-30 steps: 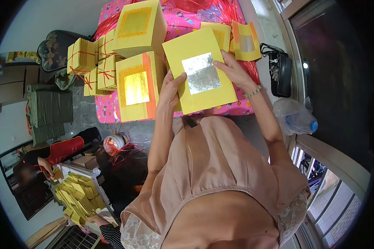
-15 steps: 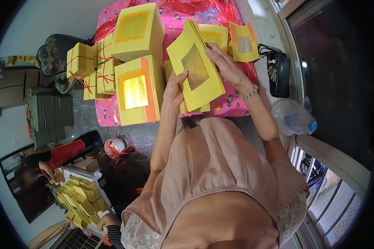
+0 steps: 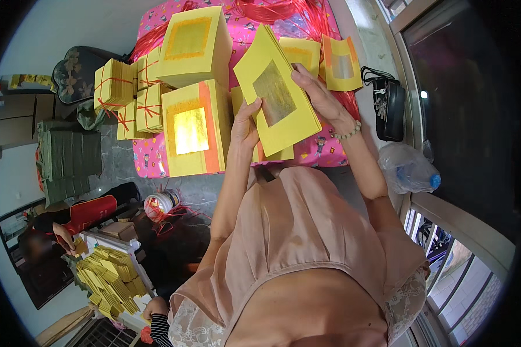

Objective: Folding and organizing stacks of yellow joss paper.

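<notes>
The left hand (image 3: 246, 128) and right hand (image 3: 323, 98), both partly curled, grip opposite edges of a yellow paper stack (image 3: 276, 92) above the pink tablecloth (image 3: 149, 158)

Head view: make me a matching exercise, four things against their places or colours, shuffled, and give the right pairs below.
Things
1. sheaf of yellow sheets
2. bag
3. beaded bracelet
4. tablecloth

Places or colours
A. pink, with printed figures
B. held by the left hand and the right hand
C. around the right wrist
D. black, with keys at its left side

Right pairs: 1-B, 2-D, 3-C, 4-A
</notes>
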A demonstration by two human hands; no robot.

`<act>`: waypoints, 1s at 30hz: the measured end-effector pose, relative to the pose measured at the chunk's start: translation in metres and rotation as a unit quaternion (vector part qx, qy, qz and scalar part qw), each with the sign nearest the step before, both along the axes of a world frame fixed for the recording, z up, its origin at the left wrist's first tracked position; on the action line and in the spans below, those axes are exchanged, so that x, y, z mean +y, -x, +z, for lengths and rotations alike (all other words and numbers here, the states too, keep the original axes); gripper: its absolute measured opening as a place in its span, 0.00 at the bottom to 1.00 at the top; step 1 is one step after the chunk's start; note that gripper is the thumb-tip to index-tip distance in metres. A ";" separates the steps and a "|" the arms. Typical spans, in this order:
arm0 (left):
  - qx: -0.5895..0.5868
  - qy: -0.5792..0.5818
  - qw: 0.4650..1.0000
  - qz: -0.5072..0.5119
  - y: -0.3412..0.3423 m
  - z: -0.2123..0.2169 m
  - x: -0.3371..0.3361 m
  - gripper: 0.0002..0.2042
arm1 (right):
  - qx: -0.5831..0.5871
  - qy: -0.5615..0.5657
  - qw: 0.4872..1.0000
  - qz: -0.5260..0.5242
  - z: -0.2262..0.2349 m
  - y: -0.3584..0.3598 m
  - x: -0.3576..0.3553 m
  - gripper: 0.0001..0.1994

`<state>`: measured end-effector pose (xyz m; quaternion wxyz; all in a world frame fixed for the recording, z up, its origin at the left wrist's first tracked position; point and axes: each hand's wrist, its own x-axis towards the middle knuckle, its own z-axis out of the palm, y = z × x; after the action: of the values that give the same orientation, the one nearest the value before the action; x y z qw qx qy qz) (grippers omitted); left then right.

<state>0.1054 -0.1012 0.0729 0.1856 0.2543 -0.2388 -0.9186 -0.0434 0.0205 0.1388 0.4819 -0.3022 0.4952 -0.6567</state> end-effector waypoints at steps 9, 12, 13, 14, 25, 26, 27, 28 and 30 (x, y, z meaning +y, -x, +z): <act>0.041 -0.039 0.998 0.001 0.000 0.004 -0.004 0.22 | 0.061 0.030 0.997 0.047 0.004 -0.004 0.004 0.33; 0.035 -0.018 0.999 0.011 0.000 -0.002 -0.004 0.23 | 0.068 0.044 0.994 0.073 0.000 -0.001 0.006 0.37; 0.029 -0.017 0.999 0.020 0.000 -0.005 -0.006 0.23 | 0.058 0.045 0.995 0.074 0.004 -0.002 0.008 0.39; 0.031 -0.015 0.999 0.023 0.000 -0.008 -0.007 0.23 | 0.047 0.047 0.995 0.075 0.009 -0.005 0.009 0.42; 0.059 -0.028 0.998 0.020 0.003 -0.003 -0.010 0.22 | 0.040 0.039 0.994 0.097 0.018 -0.004 0.012 0.46; 0.057 -0.030 0.998 0.020 0.003 -0.002 -0.010 0.22 | 0.038 0.037 0.994 0.096 0.020 -0.005 0.012 0.46; 0.055 -0.026 0.998 0.026 0.003 -0.002 -0.010 0.22 | 0.043 0.033 0.995 0.083 0.024 -0.004 0.012 0.44; 0.053 -0.022 0.998 0.033 0.003 -0.001 -0.010 0.22 | 0.047 0.029 0.996 0.070 0.027 -0.004 0.012 0.43; 0.058 0.013 0.998 0.030 0.004 0.000 -0.011 0.22 | 0.008 0.031 0.998 0.054 0.015 0.001 0.009 0.37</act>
<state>0.1015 -0.1124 0.0725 0.2298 0.2049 -0.2317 -0.9228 -0.0445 0.0296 0.1539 0.5035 -0.3487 0.4608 -0.6424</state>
